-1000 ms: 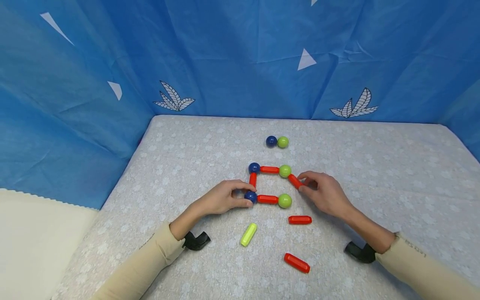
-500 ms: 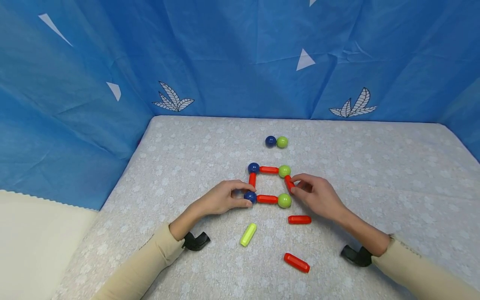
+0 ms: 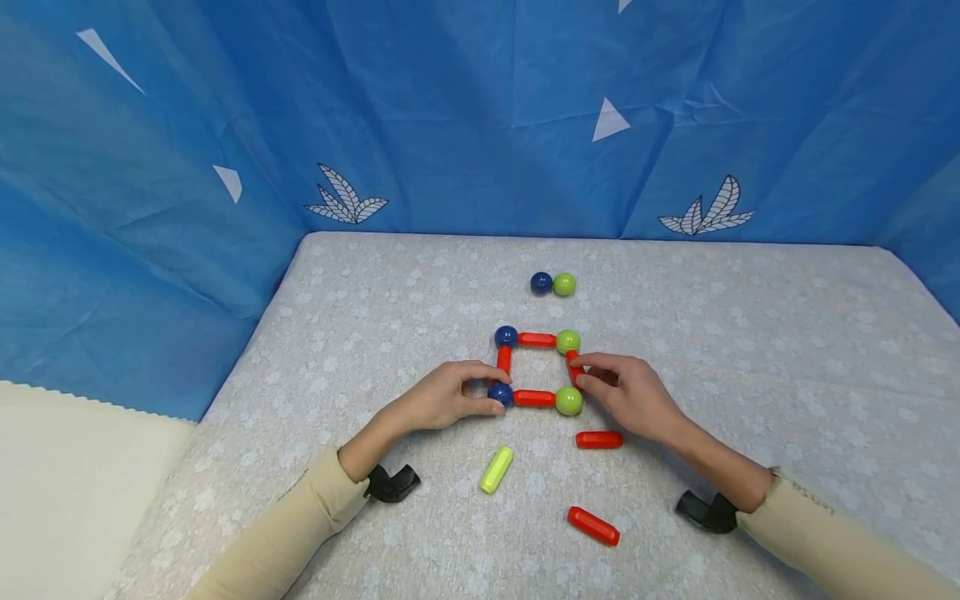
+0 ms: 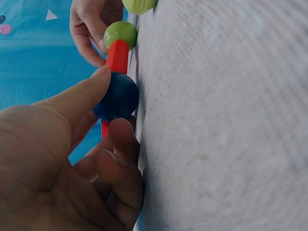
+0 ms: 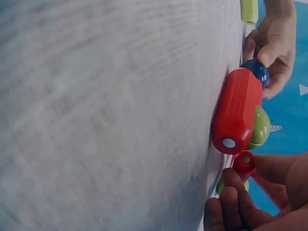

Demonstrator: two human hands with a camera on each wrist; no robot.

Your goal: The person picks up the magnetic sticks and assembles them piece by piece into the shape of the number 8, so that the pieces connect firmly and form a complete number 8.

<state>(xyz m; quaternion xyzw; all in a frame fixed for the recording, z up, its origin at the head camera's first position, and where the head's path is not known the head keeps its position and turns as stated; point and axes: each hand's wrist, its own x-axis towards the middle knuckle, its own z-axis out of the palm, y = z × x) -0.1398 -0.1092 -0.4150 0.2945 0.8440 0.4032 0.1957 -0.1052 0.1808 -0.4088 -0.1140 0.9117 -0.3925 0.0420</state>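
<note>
Rod (image 5: 243, 166) pinched by right hand (image 3: 633, 396) wants gentle squaring to the bench's (image 3: 750, 333) far edge, left hand (image 3: 442, 398) gripping blue ball (image 4: 119, 98).

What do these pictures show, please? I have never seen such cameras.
No machine works here, only a person's left hand and right hand. The wide picture looks down from the head; the two close ones look from the wrists. On the pale cloth, the left hand holds a blue ball, one corner of a shape of balls and rods. The right hand pinches the red rod on its right side. Nearby lie two loose red rods and a yellow-green rod.
</note>
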